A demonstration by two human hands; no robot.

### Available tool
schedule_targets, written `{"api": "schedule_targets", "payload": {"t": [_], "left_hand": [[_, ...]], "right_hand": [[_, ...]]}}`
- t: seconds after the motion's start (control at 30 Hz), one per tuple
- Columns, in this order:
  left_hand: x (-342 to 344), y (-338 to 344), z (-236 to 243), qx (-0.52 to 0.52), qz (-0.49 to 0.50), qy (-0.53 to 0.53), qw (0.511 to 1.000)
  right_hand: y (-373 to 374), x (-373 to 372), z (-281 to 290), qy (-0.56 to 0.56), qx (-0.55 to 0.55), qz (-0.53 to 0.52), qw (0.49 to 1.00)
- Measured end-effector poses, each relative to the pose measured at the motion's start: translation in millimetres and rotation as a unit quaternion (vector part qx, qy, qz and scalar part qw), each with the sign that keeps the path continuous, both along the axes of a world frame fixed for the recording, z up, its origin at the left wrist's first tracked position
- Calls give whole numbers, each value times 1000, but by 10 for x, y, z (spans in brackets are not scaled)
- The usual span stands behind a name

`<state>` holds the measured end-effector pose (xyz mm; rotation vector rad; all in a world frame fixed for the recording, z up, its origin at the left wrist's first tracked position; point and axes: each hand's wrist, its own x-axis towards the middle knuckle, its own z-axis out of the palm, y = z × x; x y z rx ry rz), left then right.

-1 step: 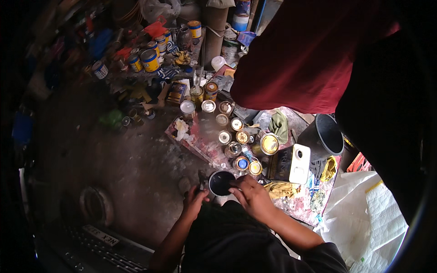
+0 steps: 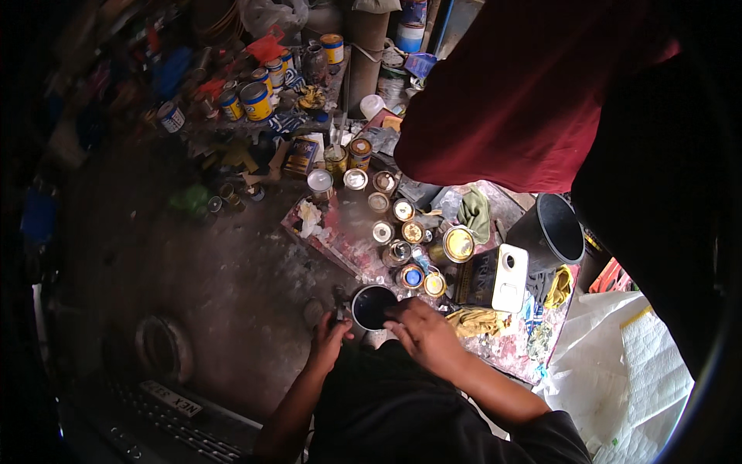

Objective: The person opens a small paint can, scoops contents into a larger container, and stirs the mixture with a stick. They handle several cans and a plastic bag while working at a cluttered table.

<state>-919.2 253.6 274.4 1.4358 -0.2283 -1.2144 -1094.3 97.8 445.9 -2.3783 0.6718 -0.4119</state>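
Observation:
In front of my body is a round cup point(image 2: 374, 308) with a pale rim and a dark inside. A dark metal part point(image 2: 340, 298) juts up at its left side; whether the two are joined I cannot tell. My left hand point(image 2: 332, 337) is closed around the lower end of that part, thumb up. At the cup's right edge, my right hand point(image 2: 425, 334) is closed with thumb and fingers at the rim, some fingertips hidden over the opening. Just beyond stand a small can with a blue middle point(image 2: 412, 276) and a can with a yellowish lid point(image 2: 434, 284).
Several open paint cans crowd a stained low board point(image 2: 340, 251). On its right are a rectangular tin point(image 2: 508, 278), a black bucket point(image 2: 550, 228) and yellowish cloths point(image 2: 481, 321). A person in a dark red garment point(image 2: 502, 116) stands close at right. A vehicle's plate point(image 2: 170, 398) shows lower left.
The cup and my right hand have shifted very slightly up and left. Both hands keep their hold.

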Motion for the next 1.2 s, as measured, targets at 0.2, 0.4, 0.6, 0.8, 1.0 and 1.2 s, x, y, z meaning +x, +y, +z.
{"api": "schedule_targets", "payload": {"t": [0.2, 0.4, 0.6, 0.8, 1.0, 1.2], "left_hand": [[-110, 137, 104, -20, 28, -7, 999], [55, 46, 435, -6, 76, -89, 993], [136, 168, 752, 23, 107, -168, 980], [26, 138, 1020, 22, 114, -222, 968], [17, 161, 1147, 16, 125, -244, 961], [-23, 114, 1313, -7, 130, -263, 956]], "right_hand": [[32, -24, 160, 12, 12, 39, 999], [59, -123, 163, -57, -1, 11, 998], [95, -177, 190, -170, 79, -48, 981], [343, -229, 38, -196, 186, -74, 960], [342, -332, 115, -205, 81, 8, 975], [45, -325, 276, -194, -52, -15, 980]]}}
